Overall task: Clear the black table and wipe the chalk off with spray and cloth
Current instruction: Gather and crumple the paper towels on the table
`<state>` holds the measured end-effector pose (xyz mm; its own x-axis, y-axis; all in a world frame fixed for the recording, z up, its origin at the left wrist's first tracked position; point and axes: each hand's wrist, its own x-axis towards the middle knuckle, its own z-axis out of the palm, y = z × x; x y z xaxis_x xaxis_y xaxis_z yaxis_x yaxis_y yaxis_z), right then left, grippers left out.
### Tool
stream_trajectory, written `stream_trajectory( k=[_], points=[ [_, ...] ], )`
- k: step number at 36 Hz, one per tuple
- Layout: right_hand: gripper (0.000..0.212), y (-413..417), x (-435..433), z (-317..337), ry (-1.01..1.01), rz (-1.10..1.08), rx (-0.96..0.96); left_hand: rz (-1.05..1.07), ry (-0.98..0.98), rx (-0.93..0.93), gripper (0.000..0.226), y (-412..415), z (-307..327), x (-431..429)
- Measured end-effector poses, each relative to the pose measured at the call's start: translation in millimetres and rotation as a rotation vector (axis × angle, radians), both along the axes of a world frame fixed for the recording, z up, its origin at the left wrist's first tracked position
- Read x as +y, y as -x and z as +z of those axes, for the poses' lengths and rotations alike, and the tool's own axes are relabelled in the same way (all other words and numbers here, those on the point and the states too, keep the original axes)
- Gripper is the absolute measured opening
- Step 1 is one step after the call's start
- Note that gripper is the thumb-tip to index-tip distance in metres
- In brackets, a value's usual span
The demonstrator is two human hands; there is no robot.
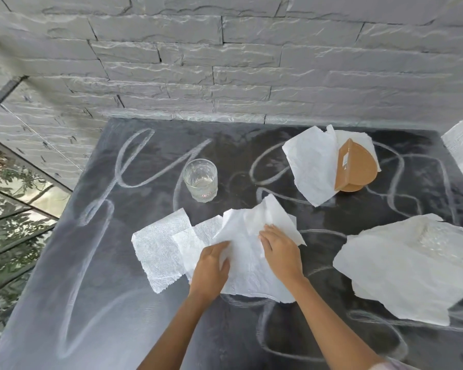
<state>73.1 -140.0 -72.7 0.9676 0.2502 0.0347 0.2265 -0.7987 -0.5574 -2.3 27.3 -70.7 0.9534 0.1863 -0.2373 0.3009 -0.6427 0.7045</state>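
The black table (145, 329) is covered in white chalk loops and smears. Several white paper napkins (246, 252) lie overlapping at its middle. My left hand (211, 265) pinches the edge of the top napkin between thumb and fingers. My right hand (280, 252) lies on the same napkin with fingers fairly straight, pressing it down. Another flat napkin (158, 252) lies to the left of them. A clear drinking glass (200, 180) stands upright behind the napkins. No spray bottle or cloth is in view.
A brown wooden napkin holder (352, 166) stands at the back right with a napkin (312, 166) leaning on it. A large crumpled napkin (406, 265) covers something clear at the right. A grey stone wall (225, 62) backs the table; a glass railing (16, 204) is to the left.
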Motion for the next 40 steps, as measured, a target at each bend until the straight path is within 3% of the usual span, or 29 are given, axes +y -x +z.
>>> stream_trajectory(
  k=[5, 9, 16, 20, 24, 27, 30, 33, 37, 40],
  points=[
    [0.023, 5.4, 5.2, 23.1, -0.246, -0.143, 0.118, 0.102, 0.146, 0.001, 0.031, -7.7, 11.1, -2.7],
    [0.020, 23.0, 19.3, 33.4, -0.365, -0.121, 0.125, 0.271, 0.395, 0.155, 0.036, -10.5, 25.5, -4.0],
    [0.021, 56.1, 41.4, 24.2, -0.337, 0.037, 0.185, 0.366, 0.777, 0.170, 0.050, -7.9, 42.1, -1.7],
    [0.024, 59.6, 47.5, 18.8, -0.282, 0.088, 0.187, 0.316, 0.813, 0.175, 0.050, -7.6, 45.4, -0.4],
    [0.025, 56.1, 52.8, 21.9, -0.250, 0.195, 0.152, 0.409, 0.696, 0.126, 0.025, -7.6, 46.6, -1.6],
    [0.027, 54.7, 51.2, 24.7, -0.221, 0.218, 0.113, 0.503, 0.712, 0.108, 0.033, -5.5, 44.7, -0.1],
    [0.024, 52.9, 42.2, 28.0, -0.221, 0.067, -0.055, 0.575, 0.738, 0.122, 0.033, -2.3, 45.5, 3.5],
    [0.037, 46.9, 24.1, 28.6, -0.169, -0.155, -0.167, 0.617, 0.742, 0.125, 0.029, 1.7, 45.0, 7.9],
    [0.069, 31.9, -8.8, 26.4, -0.087, -0.451, -0.057, 0.623, 0.740, 0.123, 0.029, 4.5, 45.2, 12.0],
    [0.090, 23.3, -25.3, 24.7, -0.056, -0.492, 0.112, 0.602, 0.722, 0.134, 0.032, 5.6, 45.8, 10.2]
  ],
)
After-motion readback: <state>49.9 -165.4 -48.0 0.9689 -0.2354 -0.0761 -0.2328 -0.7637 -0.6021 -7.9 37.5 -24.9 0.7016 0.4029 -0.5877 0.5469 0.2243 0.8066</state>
